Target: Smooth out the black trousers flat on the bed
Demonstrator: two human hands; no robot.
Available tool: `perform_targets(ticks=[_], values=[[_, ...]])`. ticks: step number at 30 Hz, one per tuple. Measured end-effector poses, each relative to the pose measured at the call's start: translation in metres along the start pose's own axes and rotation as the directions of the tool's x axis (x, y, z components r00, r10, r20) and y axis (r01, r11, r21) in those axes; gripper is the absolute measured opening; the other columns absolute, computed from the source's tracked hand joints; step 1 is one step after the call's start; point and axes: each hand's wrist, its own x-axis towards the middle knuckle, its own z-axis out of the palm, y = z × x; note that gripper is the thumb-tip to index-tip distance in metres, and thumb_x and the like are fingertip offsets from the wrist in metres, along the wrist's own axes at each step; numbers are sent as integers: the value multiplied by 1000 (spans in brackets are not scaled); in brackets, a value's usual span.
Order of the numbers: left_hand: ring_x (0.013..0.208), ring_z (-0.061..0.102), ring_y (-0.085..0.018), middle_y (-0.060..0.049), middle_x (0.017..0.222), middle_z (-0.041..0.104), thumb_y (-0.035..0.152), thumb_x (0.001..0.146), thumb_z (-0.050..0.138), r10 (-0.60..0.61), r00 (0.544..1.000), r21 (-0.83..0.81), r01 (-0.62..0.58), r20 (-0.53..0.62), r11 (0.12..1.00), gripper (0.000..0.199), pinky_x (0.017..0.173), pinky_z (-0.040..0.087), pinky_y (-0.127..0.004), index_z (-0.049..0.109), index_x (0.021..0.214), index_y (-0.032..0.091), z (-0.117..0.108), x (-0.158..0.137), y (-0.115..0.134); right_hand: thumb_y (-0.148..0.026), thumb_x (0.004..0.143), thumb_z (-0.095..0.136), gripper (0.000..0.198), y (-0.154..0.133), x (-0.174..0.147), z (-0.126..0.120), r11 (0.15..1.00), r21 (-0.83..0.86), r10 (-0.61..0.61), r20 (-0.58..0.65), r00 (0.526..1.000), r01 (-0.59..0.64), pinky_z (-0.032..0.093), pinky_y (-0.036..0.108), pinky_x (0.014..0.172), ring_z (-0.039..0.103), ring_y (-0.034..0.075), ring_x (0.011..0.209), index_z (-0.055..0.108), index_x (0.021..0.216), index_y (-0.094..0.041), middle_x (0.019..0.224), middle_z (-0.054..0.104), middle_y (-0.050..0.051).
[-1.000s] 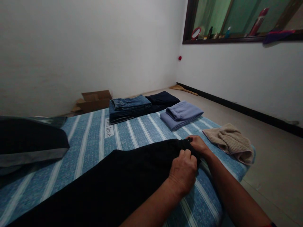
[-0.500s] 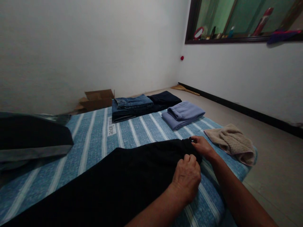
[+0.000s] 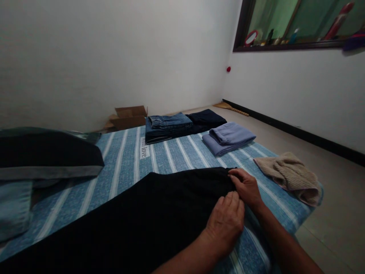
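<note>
A black garment [image 3: 148,217] lies spread across the blue striped mattress [image 3: 122,163], reaching from the lower left to the middle. My left hand [image 3: 226,222] pinches the garment's right end from the near side. My right hand [image 3: 246,186] grips the same end at its far corner. Both hands sit close together on the cloth's edge.
Folded jeans [image 3: 167,125], a dark folded garment [image 3: 208,118] and a folded lavender garment [image 3: 229,137] lie at the mattress's far end. A beige knit [image 3: 291,177] sits at the right edge. A dark pillow [image 3: 45,154] lies left. A cardboard box [image 3: 129,116] stands by the wall.
The view has turned a little left. Both hands stay on the black garment's end, drawn slightly nearer to each other.
</note>
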Motion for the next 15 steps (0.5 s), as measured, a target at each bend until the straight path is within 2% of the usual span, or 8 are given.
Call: perform_targets(ticks=[3,6,11,15], values=[[122,42,-23,-12,134,48,17,94,31,-33,997,64,38,-76,997,37,97,38,-35,46,126,11,-2,-20,-1,-26,83,49,15,3,-5,3,984,-89,-156,-44,987,152,46,34,81,60,19,83,62,85,-21,87,64,5],[119,45,-24,-12,131,51,17,94,29,-92,988,97,104,-122,990,36,94,40,-36,50,123,12,-7,-43,-3,-25,84,48,14,3,-9,5,964,-120,-245,-70,967,235,47,36,82,61,19,84,61,86,-21,88,64,6],[103,54,-23,-12,115,60,11,89,35,-169,980,105,180,-109,978,30,84,45,-35,57,110,10,-17,-76,-8,-27,84,50,13,4,-13,4,953,-161,-265,-25,964,258,48,39,85,61,21,89,62,85,-21,92,64,7],[87,56,-22,-12,102,61,8,86,34,-144,983,92,155,-116,984,28,73,48,-35,58,100,9,-23,-92,-13,-37,84,52,21,6,-17,3,945,-207,-249,38,968,252,47,42,89,60,23,95,64,89,-21,100,64,8]])
